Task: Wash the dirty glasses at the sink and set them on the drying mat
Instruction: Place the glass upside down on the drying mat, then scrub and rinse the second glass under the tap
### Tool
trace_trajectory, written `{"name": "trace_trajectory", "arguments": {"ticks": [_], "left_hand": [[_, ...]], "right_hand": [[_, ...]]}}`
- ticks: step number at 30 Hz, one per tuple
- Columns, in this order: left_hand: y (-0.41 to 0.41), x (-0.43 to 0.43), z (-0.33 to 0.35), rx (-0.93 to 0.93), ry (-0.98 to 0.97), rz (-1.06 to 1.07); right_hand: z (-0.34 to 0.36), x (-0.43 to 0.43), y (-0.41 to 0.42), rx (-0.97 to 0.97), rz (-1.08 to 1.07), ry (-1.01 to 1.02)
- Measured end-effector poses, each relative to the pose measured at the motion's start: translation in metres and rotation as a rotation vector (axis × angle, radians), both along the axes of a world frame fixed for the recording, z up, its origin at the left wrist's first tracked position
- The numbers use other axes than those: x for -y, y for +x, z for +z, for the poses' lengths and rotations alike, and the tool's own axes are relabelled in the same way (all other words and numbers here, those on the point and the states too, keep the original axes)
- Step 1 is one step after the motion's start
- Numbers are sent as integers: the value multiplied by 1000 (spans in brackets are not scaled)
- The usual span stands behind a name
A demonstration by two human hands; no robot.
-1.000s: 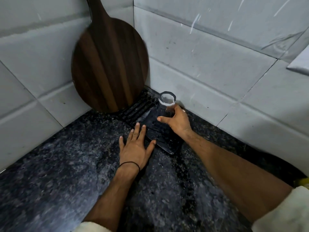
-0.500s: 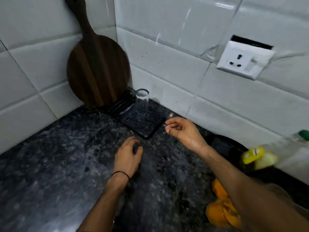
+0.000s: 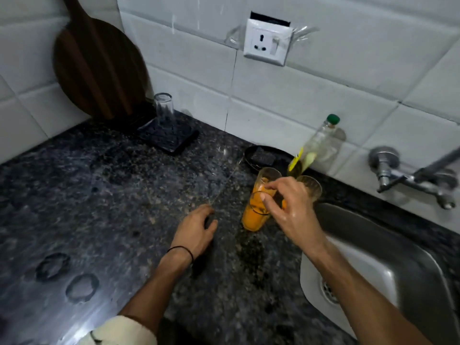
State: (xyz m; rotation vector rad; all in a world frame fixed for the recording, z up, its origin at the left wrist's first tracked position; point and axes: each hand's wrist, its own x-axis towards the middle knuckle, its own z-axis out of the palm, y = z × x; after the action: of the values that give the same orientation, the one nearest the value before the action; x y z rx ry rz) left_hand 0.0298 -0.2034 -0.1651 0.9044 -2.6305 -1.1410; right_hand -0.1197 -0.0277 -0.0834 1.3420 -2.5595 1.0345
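one washed glass (image 3: 163,110) stands upside down on the drying mat (image 3: 174,143) at far left, so that part is done. my left grip (image 3: 196,229) rests on the tabletop (image 3: 112,195), fingers loose, holding nothing. my right grip (image 3: 291,207) is pinched on the rim of an orange-stained glass (image 3: 256,215) beside the sink (image 3: 373,245) (another glass (image 3: 311,188) waits behind it). i judge these unwashed.

glossy speckled stone counter (image 3: 99,207), brushed steel sink (image 3: 398,257), wooden board (image 3: 99,70)
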Motion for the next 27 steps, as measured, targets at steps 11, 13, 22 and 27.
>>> {"name": "trace_trajectory", "arguments": {"ticks": [11,13,22,27], "left_hand": [[-7,-37,-41,243,-253,-99],[-4,-35,-44,209,-262,-105],[-24,-50,-25,-249,-112,-168],[-65,-95,1,-285,14,-371]], "right_hand": [[-52,-1,11,295,-131,187],[-50,1,13,294,-124,131],[-60,-78,26,166,-379,-36],[-47,-141,30,180,-580,-21]]}}
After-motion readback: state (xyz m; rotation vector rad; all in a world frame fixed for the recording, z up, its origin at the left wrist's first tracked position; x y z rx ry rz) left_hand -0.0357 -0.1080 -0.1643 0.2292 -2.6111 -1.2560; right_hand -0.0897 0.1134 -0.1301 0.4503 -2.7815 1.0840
